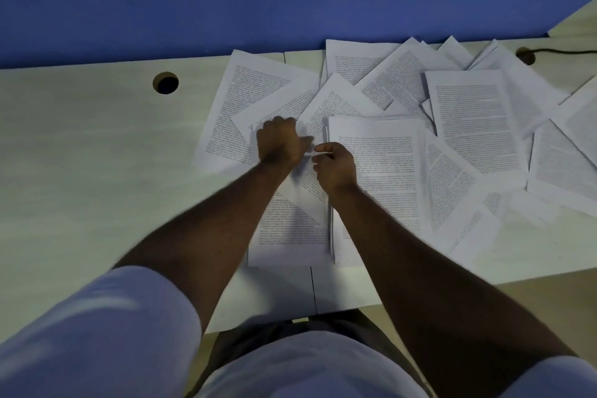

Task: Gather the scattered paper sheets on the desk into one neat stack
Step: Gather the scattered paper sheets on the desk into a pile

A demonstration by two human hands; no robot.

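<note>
left hand (278,142) curls its fingers on a tilted sheet (326,113); right hand (334,165) pinches the left edge of the stack (384,178). other sheets (478,119) lie scattered on the desk (80,155).

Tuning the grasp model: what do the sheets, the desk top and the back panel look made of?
Paper sheets: thin matte white office paper, printed with black text; edges look thin and overlap flat.
Desk: pale cream, probably laminated board; smooth, faint grain, round cable hole, a seam between panels.
Back panel: blue, matte, possibly fabric-covered; too blurred to be sure.
</note>
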